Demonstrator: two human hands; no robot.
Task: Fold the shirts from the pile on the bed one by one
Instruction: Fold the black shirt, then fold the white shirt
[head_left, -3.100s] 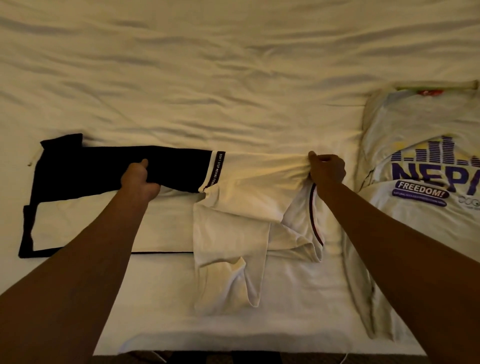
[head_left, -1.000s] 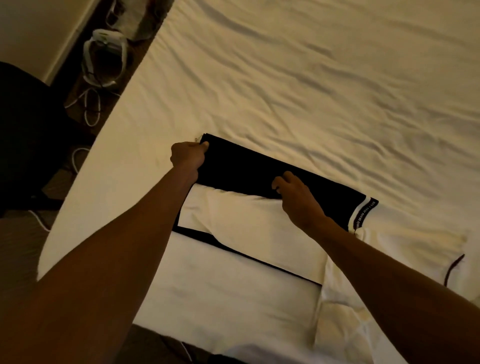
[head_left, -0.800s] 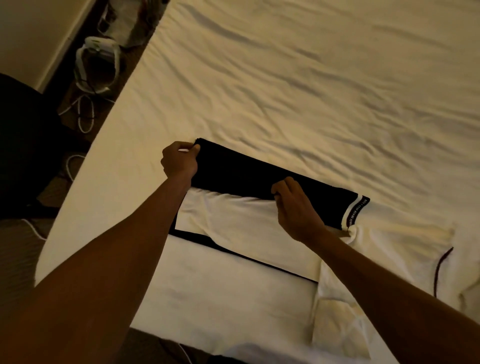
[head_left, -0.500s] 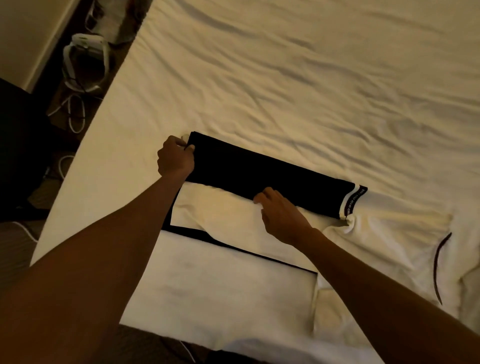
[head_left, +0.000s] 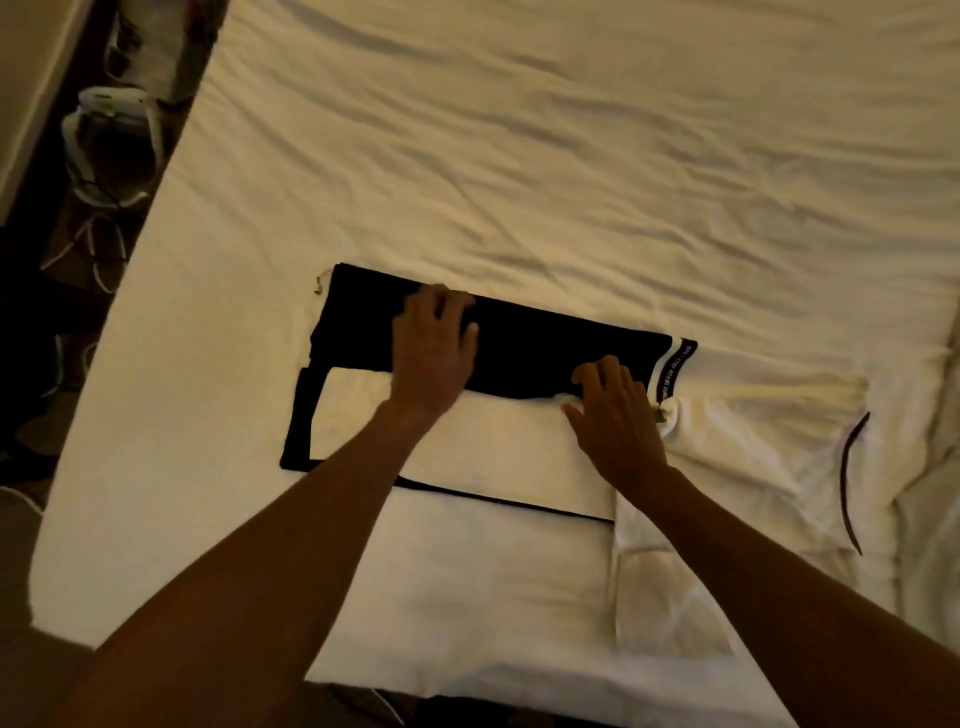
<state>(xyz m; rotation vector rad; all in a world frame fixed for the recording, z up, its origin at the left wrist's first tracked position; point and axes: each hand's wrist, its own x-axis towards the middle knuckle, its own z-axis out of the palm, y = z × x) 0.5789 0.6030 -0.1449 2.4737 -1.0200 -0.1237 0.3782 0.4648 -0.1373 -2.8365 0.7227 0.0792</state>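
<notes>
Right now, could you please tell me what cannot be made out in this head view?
Head view:
- Lettering on the striped band: too small and blurred to read.
- Parts of the shirt under the left hand and right hand: hidden by them and the forearms.
- Pale garment at the right: cut off by the frame edge.
- White device on the floor: too dim to identify.
</notes>
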